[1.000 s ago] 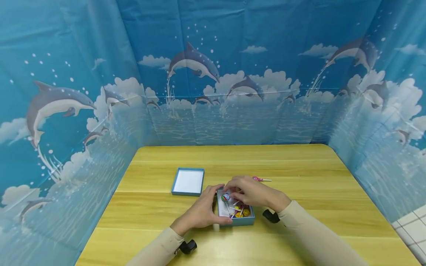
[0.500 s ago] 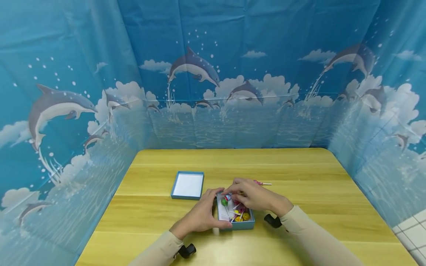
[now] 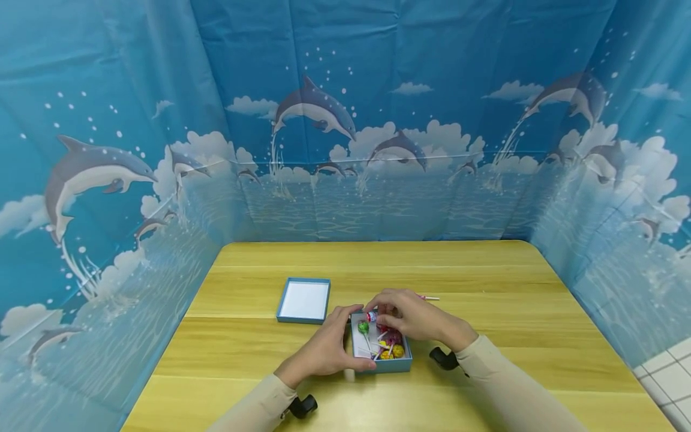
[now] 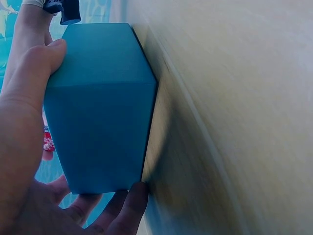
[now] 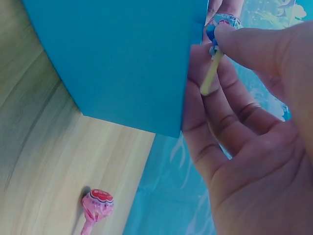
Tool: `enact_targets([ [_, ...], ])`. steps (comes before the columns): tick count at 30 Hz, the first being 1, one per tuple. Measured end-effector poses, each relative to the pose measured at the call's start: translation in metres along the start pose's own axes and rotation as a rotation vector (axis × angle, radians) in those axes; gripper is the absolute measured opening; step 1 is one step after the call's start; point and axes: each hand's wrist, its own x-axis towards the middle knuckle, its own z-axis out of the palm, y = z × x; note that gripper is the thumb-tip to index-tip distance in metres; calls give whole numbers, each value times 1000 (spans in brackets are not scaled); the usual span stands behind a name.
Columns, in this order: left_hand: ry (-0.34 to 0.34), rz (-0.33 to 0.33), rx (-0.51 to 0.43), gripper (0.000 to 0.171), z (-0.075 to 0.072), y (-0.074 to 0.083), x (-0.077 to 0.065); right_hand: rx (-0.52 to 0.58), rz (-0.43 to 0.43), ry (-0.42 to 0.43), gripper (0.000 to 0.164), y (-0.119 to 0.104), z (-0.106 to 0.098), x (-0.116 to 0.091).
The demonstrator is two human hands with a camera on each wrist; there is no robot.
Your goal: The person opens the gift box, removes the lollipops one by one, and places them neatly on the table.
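Observation:
A blue box (image 3: 392,365) stands on the table with several wrapped lollipops inside. My left hand (image 3: 326,350) grips its left side, thumb at the front corner and fingers at the back wall, as the left wrist view confirms. Over the box's far right part, my right hand (image 3: 412,315) pinches a lollipop (image 5: 215,46) with a blue wrapper and pale yellow stick between thumb and finger. A green lollipop (image 3: 364,327) lies in the left part of the box. Yellow lollipops (image 3: 397,351) and dark red ones fill the front right. My right hand hides the far right corner.
Behind and left of the box lies a shallow blue lid (image 3: 305,300), white inside up. A pink lollipop (image 5: 98,203) rests on the table beyond my right hand. Dolphin-printed curtains (image 3: 356,204) surround the yellow wooden table (image 3: 259,372) at the back and sides.
The green lollipop has come into plain view in the box's left part. My right hand has shifted slightly rightward, the pinched lollipop with it. My left hand keeps its grip on the box.

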Motion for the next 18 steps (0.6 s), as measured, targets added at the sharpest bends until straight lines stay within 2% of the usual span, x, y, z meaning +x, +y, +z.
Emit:
enact_targets([
  [18, -5, -9, -24, 123, -1, -2, 1, 45, 27, 59, 27, 4, -9, -3],
])
